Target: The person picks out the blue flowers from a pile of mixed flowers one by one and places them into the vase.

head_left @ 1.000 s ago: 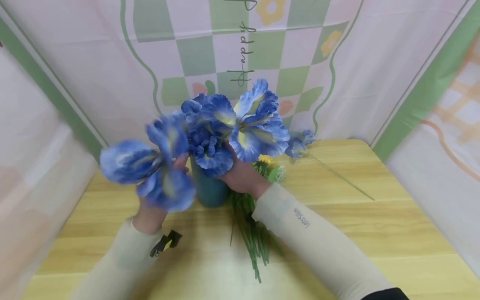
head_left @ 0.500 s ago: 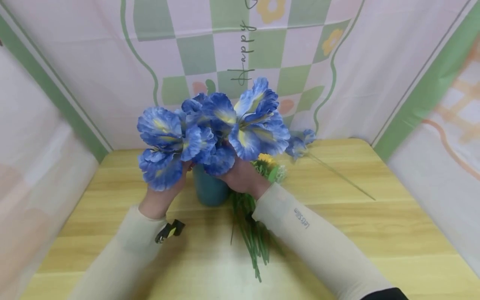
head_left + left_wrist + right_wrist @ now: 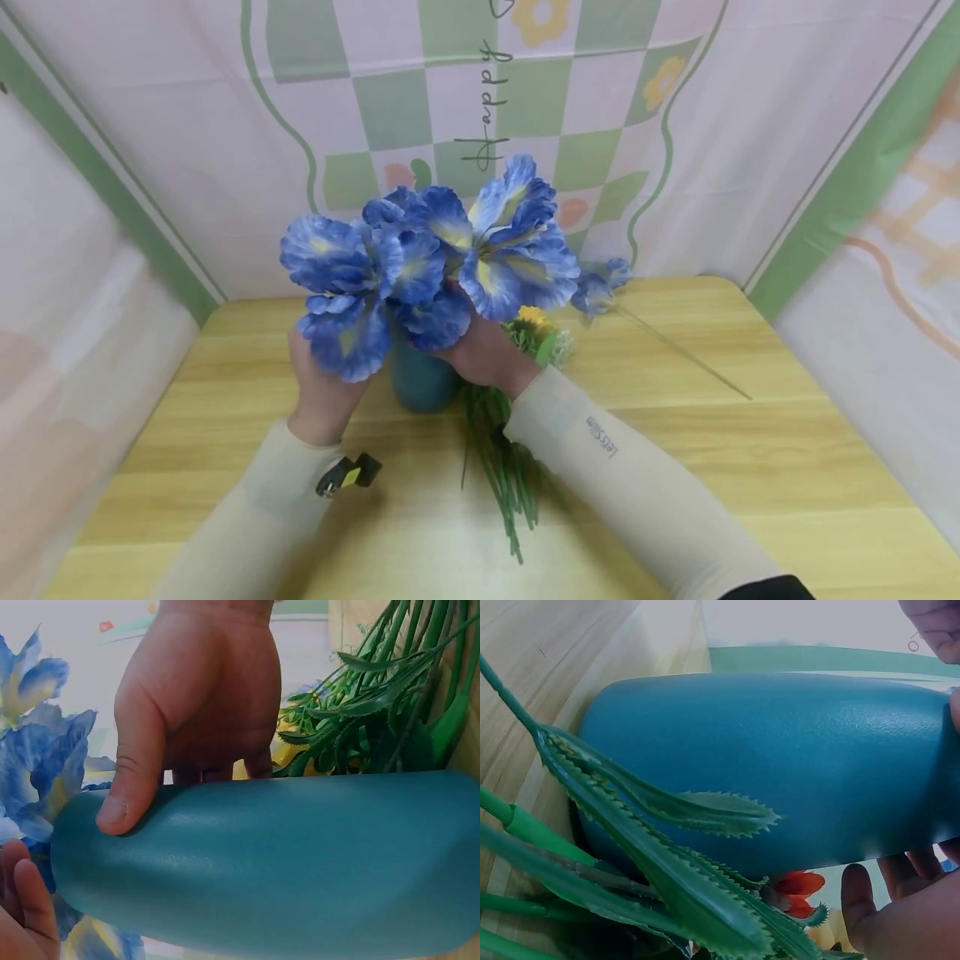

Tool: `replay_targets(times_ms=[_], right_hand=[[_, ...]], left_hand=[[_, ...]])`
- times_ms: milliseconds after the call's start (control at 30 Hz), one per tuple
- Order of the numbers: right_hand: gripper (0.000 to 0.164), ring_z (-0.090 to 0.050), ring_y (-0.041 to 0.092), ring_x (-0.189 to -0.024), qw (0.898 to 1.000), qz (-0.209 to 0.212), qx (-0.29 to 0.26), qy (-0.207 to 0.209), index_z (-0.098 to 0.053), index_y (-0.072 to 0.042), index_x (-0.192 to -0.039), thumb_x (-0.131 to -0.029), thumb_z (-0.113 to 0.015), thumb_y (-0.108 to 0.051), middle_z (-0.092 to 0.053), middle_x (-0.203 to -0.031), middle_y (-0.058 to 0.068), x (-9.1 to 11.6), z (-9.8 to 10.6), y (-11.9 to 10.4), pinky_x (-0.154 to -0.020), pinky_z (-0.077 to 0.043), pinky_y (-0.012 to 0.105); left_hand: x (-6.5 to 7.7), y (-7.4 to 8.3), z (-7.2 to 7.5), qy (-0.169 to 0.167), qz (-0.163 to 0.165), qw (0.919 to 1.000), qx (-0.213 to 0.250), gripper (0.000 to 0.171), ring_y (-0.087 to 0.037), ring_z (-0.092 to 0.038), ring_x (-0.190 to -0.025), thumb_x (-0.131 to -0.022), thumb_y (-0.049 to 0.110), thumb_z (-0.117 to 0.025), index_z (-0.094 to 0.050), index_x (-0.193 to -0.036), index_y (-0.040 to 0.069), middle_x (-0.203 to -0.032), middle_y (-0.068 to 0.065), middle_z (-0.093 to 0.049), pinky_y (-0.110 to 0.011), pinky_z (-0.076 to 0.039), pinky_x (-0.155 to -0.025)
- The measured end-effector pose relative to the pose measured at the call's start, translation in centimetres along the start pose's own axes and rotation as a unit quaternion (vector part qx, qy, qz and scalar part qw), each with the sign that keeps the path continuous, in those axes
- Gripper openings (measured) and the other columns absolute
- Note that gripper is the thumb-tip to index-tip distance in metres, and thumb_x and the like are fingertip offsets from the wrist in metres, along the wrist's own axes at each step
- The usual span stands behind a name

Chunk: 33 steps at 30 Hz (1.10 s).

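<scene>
A teal vase (image 3: 424, 377) stands upright on the table, with large blue iris blooms (image 3: 517, 250) crowded above its mouth. My right hand (image 3: 491, 350) grips the vase near its rim; in the left wrist view, its thumb (image 3: 124, 802) lies on the wall and the fingers go behind. My left hand (image 3: 326, 396) is under the leftmost blue iris (image 3: 348, 333), which hides most of its fingers in the head view. In the left wrist view, the left hand's bent fingers (image 3: 34, 896) are close to the vase mouth; whether they pinch a stem is hidden.
A bundle of green stems (image 3: 510, 483) with a yellow flower (image 3: 534, 317) lies right of the vase, partly under my right arm. Farther right, another blue iris (image 3: 596, 287) lies on the wooden table (image 3: 675, 467). A patterned cloth (image 3: 450, 100) hangs behind.
The leftmost iris has come right and up to join the other blooms, then turned slightly. My left hand has followed, shifting round below the bloom. The right hand stays on the vase.
</scene>
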State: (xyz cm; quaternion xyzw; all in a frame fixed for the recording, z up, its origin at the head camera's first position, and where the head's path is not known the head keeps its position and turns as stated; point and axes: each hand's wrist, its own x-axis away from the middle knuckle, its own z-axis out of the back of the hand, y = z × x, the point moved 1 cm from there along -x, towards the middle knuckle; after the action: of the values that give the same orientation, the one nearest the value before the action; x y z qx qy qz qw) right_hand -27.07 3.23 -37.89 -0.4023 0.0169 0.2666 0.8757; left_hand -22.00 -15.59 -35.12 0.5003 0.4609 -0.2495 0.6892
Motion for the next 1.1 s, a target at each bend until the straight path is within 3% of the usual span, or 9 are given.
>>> replay_targets(times_ms=[67,133,233,367,633,767,867,1000,1100], right_hand=[[0.088,-0.049,0.033,-0.130,1.000,0.027,0.006,0.000,-0.020,-0.005,-0.158,-0.094,-0.068,-0.042,-0.042,-0.151,0.018,0.1,0.1,-0.1,-0.106,-0.041,0.045],[0.076,-0.050,0.030,-0.129,0.999,0.049,0.003,0.006,-0.033,-0.005,-0.154,-0.095,-0.067,-0.039,-0.045,-0.149,0.015,0.1,0.1,-0.1,-0.105,-0.042,0.044],[0.074,-0.057,0.032,-0.122,1.000,0.016,0.004,-0.007,-0.036,-0.008,-0.153,-0.095,-0.065,-0.043,-0.054,-0.141,0.017,0.2,0.0,-0.1,-0.101,-0.046,0.046],[0.094,-0.057,0.034,-0.121,0.999,-0.038,-0.019,-0.016,-0.012,-0.012,-0.160,-0.092,-0.068,-0.046,-0.050,-0.144,0.021,0.2,0.1,0.0,-0.101,-0.045,0.047],[0.098,-0.044,0.033,-0.134,0.999,-0.028,-0.018,-0.019,-0.004,-0.012,-0.161,-0.093,-0.068,-0.044,-0.033,-0.157,0.016,0.3,0.1,-0.1,-0.108,-0.039,0.047],[0.099,-0.052,0.036,-0.126,0.998,-0.055,-0.032,-0.012,-0.007,-0.015,-0.160,-0.091,-0.071,-0.045,-0.045,-0.147,0.022,0.3,0.1,0.0,-0.103,-0.043,0.049],[0.093,-0.052,0.035,-0.126,0.999,-0.034,-0.041,0.001,-0.016,-0.012,-0.159,-0.090,-0.072,-0.040,-0.047,-0.145,0.020,0.1,0.1,0.2,-0.104,-0.042,0.047],[0.074,-0.047,0.031,-0.131,0.997,0.073,-0.028,0.003,-0.035,-0.002,-0.152,-0.093,-0.069,-0.029,-0.046,-0.147,0.016,-0.4,0.4,0.4,-0.108,-0.038,0.043],[0.057,-0.052,0.031,-0.126,0.993,0.115,0.013,-0.018,-0.046,0.002,-0.144,-0.096,-0.064,-0.023,-0.053,-0.140,0.018,-0.5,0.9,0.4,-0.105,-0.042,0.042]], left_hand=[[-0.2,-0.1,-0.2,-0.008,-0.035,0.9972,-0.065,0.010,-0.020,-0.062,-0.067,-0.080,0.002,-0.061,-0.063,-0.085,-0.007,-0.076,-0.014,-0.066,-0.039,-0.054,-0.059],[-0.2,-0.3,-0.3,-0.003,-0.080,0.9843,-0.157,0.010,-0.025,-0.062,-0.062,-0.077,0.005,-0.062,-0.062,-0.081,-0.003,-0.073,-0.015,-0.065,-0.045,-0.052,-0.054],[0.1,-1.0,-0.4,-0.007,-0.082,0.9876,-0.134,0.007,-0.027,-0.060,-0.059,-0.075,0.005,-0.063,-0.062,-0.078,-0.002,-0.069,-0.014,-0.063,-0.046,-0.051,-0.054],[0.6,-1.7,-0.4,-0.018,-0.064,0.9903,-0.122,0.007,-0.023,-0.050,-0.052,-0.074,0.003,-0.057,-0.056,-0.068,0.001,-0.061,-0.011,-0.056,-0.043,-0.044,-0.046],[1.4,-2.3,-0.1,-0.014,-0.051,0.9937,-0.099,0.014,-0.031,-0.062,-0.063,-0.072,-0.001,-0.058,-0.065,-0.082,-0.007,-0.075,-0.019,-0.067,-0.047,-0.054,-0.058],[1.7,-2.3,-0.1,0.002,0.017,0.9966,-0.080,0.013,-0.027,-0.065,-0.073,-0.078,-0.005,-0.064,-0.068,-0.090,-0.008,-0.084,-0.019,-0.070,-0.037,-0.056,-0.070],[1.7,-2.4,0.1,-0.015,0.115,0.9906,-0.072,0.014,-0.028,-0.064,-0.080,-0.085,-0.002,-0.067,-0.068,-0.098,-0.008,-0.091,-0.021,-0.070,-0.039,-0.055,-0.076],[1.8,-2.7,0.6,-0.102,0.258,0.9606,-0.021,0.034,-0.035,-0.060,-0.106,-0.094,0.006,-0.059,-0.059,-0.125,-0.008,-0.118,-0.026,-0.063,-0.051,-0.049,-0.093],[1.9,-3.3,1.0,-0.177,0.306,0.9351,0.019,0.046,-0.036,-0.051,-0.121,-0.098,0.008,-0.054,-0.046,-0.141,-0.006,-0.134,-0.027,-0.054,-0.050,-0.042,-0.103]])
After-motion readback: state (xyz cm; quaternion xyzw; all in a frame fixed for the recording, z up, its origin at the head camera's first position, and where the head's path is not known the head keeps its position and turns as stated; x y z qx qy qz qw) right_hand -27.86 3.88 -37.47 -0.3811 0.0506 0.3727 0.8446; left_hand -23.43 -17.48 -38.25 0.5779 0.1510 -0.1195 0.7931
